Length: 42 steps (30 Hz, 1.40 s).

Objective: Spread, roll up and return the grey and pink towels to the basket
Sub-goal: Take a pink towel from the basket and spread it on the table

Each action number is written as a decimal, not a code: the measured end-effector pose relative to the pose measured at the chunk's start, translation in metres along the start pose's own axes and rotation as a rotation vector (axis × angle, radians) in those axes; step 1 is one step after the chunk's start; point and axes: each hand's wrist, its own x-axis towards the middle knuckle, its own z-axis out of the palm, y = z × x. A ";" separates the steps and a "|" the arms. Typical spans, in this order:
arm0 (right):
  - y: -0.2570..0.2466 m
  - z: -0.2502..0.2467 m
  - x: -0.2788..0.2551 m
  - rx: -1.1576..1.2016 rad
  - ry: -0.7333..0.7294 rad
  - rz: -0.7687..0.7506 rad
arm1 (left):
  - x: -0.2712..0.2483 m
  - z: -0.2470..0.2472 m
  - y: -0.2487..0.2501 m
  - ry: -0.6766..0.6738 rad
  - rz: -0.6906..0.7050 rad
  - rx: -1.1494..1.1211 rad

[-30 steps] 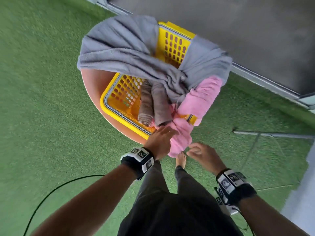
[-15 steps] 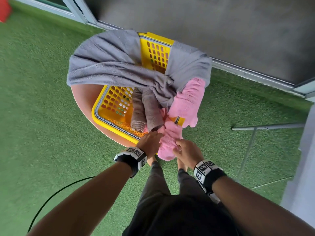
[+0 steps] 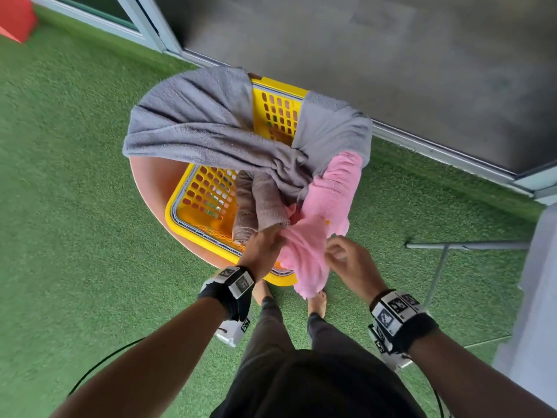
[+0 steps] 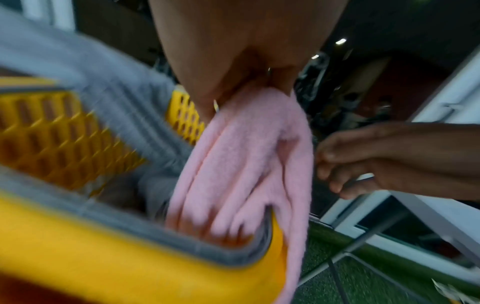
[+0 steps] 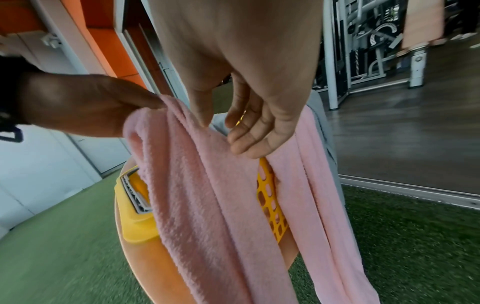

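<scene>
A yellow basket [image 3: 169, 212] stands on a round pink stool [image 3: 147, 182]. The grey towel [image 3: 196, 128] lies draped over the basket's far side. Over the near right corner hangs the pink towel [image 3: 325, 206], bunched lengthwise. My left hand [image 3: 271, 236] grips it at the top of the bunch, and the left wrist view shows the pink towel [image 4: 246, 164] coming out of my palm. My right hand [image 3: 337, 248] is at the towel's right edge. In the right wrist view my right hand [image 5: 233, 127] has loosely curled fingers that touch the pink towel [image 5: 207, 185] without holding it.
A brown rolled towel [image 3: 259, 203] lies inside the basket. Green turf covers the floor. A metal frame leg [image 3: 452, 245] lies to the right, with a white pillar [image 3: 536, 297] beyond it. A black cable [image 3: 99, 363] curves at lower left. My bare feet [image 3: 316, 303] stand by the stool.
My right hand rose to the pink towel, closed in beside the left, then drew back to the towel's right edge. My left hand kept its hold.
</scene>
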 end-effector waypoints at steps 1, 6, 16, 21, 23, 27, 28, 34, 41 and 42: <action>0.002 -0.002 0.003 -0.015 0.035 0.022 | 0.001 -0.005 0.009 -0.015 -0.006 -0.002; -0.011 0.000 -0.001 0.022 -0.046 -0.102 | 0.009 -0.018 0.065 -0.062 0.006 0.029; -0.029 -0.031 -0.012 0.357 0.227 -0.098 | 0.029 -0.034 0.091 0.282 0.072 -0.033; -0.055 -0.075 0.000 0.395 0.179 -0.135 | 0.005 -0.003 0.085 0.166 0.147 -0.102; -0.068 -0.087 0.008 0.369 0.166 -0.169 | -0.010 0.013 0.086 0.100 0.064 -0.178; -0.094 -0.101 0.013 0.306 0.137 -0.231 | -0.018 0.030 0.088 0.182 0.037 -0.152; -0.101 -0.103 0.011 0.279 0.122 -0.251 | -0.016 0.029 0.089 0.248 0.055 -0.142; -0.094 -0.134 0.035 0.054 0.337 -0.161 | -0.024 -0.003 0.104 0.431 0.039 -0.194; -0.093 -0.101 -0.006 0.076 0.176 -0.132 | -0.051 -0.049 0.141 0.338 0.233 -0.203; -0.099 -0.088 -0.018 0.152 0.172 -0.136 | -0.052 -0.055 0.148 0.354 0.244 -0.179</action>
